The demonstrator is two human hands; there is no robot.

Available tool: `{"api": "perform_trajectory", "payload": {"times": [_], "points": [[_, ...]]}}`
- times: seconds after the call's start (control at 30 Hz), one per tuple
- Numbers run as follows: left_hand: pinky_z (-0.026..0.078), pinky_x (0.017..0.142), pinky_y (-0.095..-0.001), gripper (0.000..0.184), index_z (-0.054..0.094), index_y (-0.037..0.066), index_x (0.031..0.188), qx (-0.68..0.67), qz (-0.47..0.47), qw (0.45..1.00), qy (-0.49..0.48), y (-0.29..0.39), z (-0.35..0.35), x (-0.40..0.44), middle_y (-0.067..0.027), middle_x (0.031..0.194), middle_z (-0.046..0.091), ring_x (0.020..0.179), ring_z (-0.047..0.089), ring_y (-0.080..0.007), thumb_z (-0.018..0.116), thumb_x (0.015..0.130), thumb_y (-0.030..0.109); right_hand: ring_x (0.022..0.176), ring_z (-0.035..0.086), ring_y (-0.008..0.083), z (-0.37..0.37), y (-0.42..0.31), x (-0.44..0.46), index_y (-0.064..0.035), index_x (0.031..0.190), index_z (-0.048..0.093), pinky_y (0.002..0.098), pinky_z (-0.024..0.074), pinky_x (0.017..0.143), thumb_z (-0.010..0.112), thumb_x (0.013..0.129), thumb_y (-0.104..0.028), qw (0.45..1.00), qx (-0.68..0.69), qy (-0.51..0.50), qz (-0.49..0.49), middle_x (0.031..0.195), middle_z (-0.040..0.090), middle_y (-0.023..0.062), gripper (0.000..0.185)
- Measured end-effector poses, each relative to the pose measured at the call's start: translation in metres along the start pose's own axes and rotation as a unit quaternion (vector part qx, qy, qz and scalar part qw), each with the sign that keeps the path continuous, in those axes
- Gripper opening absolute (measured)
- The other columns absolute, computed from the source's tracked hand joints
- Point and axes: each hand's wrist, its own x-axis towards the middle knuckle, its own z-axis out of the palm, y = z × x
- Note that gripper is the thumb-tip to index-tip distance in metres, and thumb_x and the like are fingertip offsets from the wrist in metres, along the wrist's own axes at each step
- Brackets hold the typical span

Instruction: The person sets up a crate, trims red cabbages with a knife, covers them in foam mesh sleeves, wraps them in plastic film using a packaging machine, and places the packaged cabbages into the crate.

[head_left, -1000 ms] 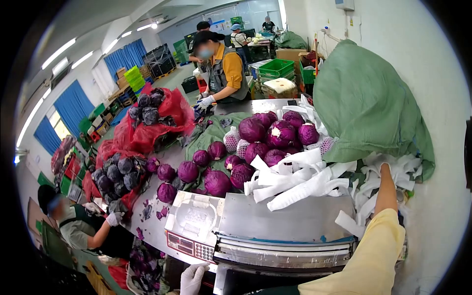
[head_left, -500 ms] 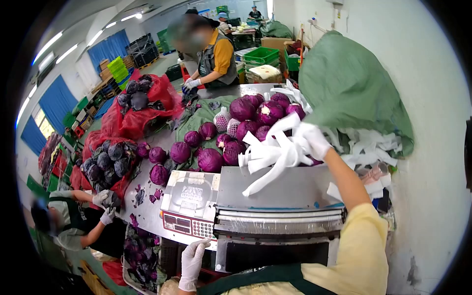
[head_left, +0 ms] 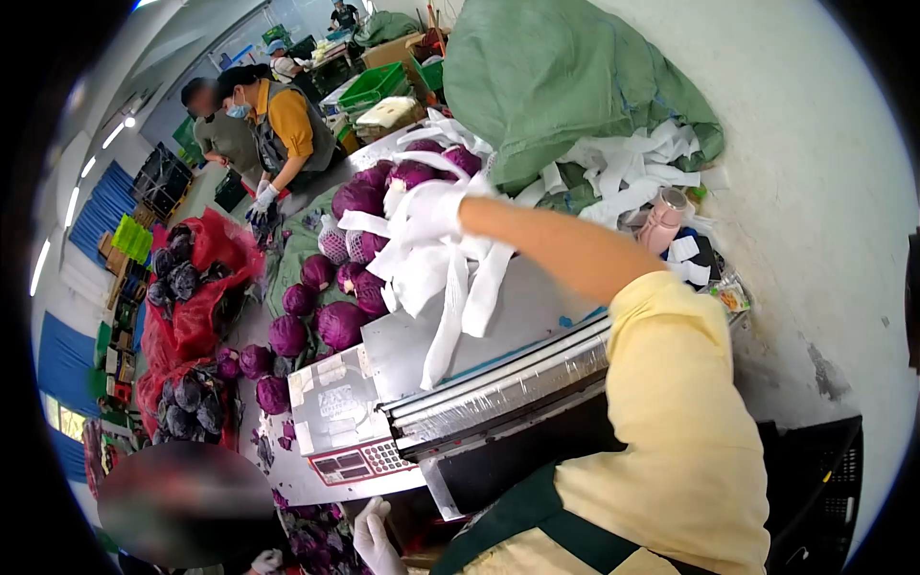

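Right hand, white glove, at the bunch of white foam strips. Glove and foam same white, plus blur: fingertips don't separate out, so can't tell how far the fingers are open or whether they grip any strips. Strips lie at the near side of the red cabbages, hiding several; one long strip hangs down over the machine's metal plate. Left hand, gloved, low near the scale, cut by bottom edge; fingers partly bent, how far open and whether anything is held can't tell. Scale sits on the surface, display unreadable. Pink bottle right of the forearm. Co-worker lower left mostly a blurred blob, one glove at frame bottom.
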Motion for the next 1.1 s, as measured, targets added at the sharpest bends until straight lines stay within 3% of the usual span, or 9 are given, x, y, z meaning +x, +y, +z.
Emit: {"api": "perform_trajectory", "payload": {"times": [0.13,0.17,0.27,0.43,0.73,0.77,0.93,1.0,1.1], "points": [[0.046,0.091,-0.0288,0.021,0.063,-0.005,0.109,0.074,0.092,0.99,-0.073,0.053,0.028,0.04,-0.0104,0.104,0.067,0.1,0.061,-0.0165,0.052,0.095,0.005,0.078,0.062,0.0379,-0.033,0.065,-0.096,0.0001,0.112,0.051,0.0458,0.0483,0.074,0.05,0.087,-0.023,0.977,-0.122,-0.058,-0.167,0.076,0.061,0.0189,0.034],[0.046,0.09,-0.0295,0.021,0.064,-0.003,0.11,0.089,0.099,0.986,-0.099,0.064,0.039,0.052,-0.0104,0.104,0.067,0.1,0.062,-0.0176,0.054,0.094,0.005,0.09,0.063,0.0288,-0.053,0.052,-0.1,-0.0138,0.129,0.051,0.0383,0.0484,0.08,0.058,0.087,-0.035,0.939,-0.056,-0.253,0.225,0.105,0.064,0.0163,0.048],[0.046,0.09,-0.0338,0.025,0.063,0.0,0.112,0.163,0.239,0.939,-0.187,0.09,0.079,0.098,-0.0131,0.109,0.065,0.103,0.061,-0.0238,0.061,0.088,0.006,0.066,0.063,0.0229,-0.054,0.061,-0.168,0.0019,0.07,0.068,0.0351,0.0492,0.061,0.059,0.084,-0.045,0.877,0.161,-0.136,0.431,0.071,0.067,0.013,0.05],[0.04,0.1,-0.043,0.061,0.052,0.016,0.134,0.333,0.453,0.787,-0.255,0.107,0.176,0.155,-0.0205,0.135,0.048,0.119,0.05,-0.0377,0.073,0.077,0.019,0.105,0.061,0.032,-0.012,0.074,-0.259,-0.0018,0.136,0.046,0.0385,0.0491,0.088,0.073,0.073,-0.047,0.905,0.21,-0.115,0.351,0.115,0.06,0.0238,0.082],[0.022,0.11,-0.0598,0.061,0.049,0.028,0.138,0.442,0.619,0.593,-0.264,0.069,0.284,0.279,-0.0187,0.145,0.04,0.137,0.034,-0.0357,0.069,0.08,0.035,0.139,0.024,0.0469,0.022,0.086,-0.304,-0.0142,0.149,0.025,0.0462,0.0331,0.11,0.082,0.063,-0.045,0.928,0.036,-0.089,0.36,0.152,0.022,0.028,0.107],[0.019,0.11,-0.0617,0.051,0.051,0.029,0.136,0.525,0.648,0.51,-0.213,0.067,0.29,0.303,-0.0176,0.144,0.042,0.138,0.034,-0.0348,0.061,0.086,0.035,0.139,0.024,0.0463,0.03,0.093,-0.304,-0.0142,0.149,0.025,0.047,0.0334,0.11,0.081,0.063,-0.044,0.932,0.009,-0.086,0.352,0.152,0.021,0.0271,0.107],[0.021,0.113,-0.0505,0.049,0.055,0.019,0.132,0.511,0.508,0.678,-0.149,0.096,0.287,0.334,-0.0186,0.14,0.046,0.136,0.036,-0.0347,0.061,0.083,0.023,0.125,0.045,0.0433,0.087,0.152,-0.287,-0.0098,0.144,0.035,0.0472,0.0441,0.1,0.075,0.068,-0.036,0.947,-0.117,0.009,0.299,0.141,0.039,0.0254,0.09],[0.021,0.114,-0.0504,0.055,0.055,0.018,0.132,0.43,0.456,0.747,-0.221,0.106,0.282,0.327,-0.0194,0.142,0.044,0.136,0.036,-0.0343,0.06,0.078,0.014,0.107,0.059,0.0378,0.099,0.18,-0.277,-0.0022,0.124,0.055,0.0443,0.0493,0.09,0.065,0.078,-0.029,0.901,-0.003,-0.033,0.432,0.12,0.057,0.0246,0.054],[0.024,0.113,-0.0482,0.069,0.053,0.017,0.135,0.425,0.509,0.708,-0.243,0.107,0.269,0.301,-0.0198,0.142,0.044,0.134,0.038,-0.037,0.056,0.069,0.0,0.092,0.065,0.0342,0.067,0.17,-0.249,-0.0036,0.097,0.067,0.043,0.0508,0.081,0.058,0.082,-0.024,0.883,-0.071,-0.019,0.464,0.099,0.066,0.0205,0.027]]}}
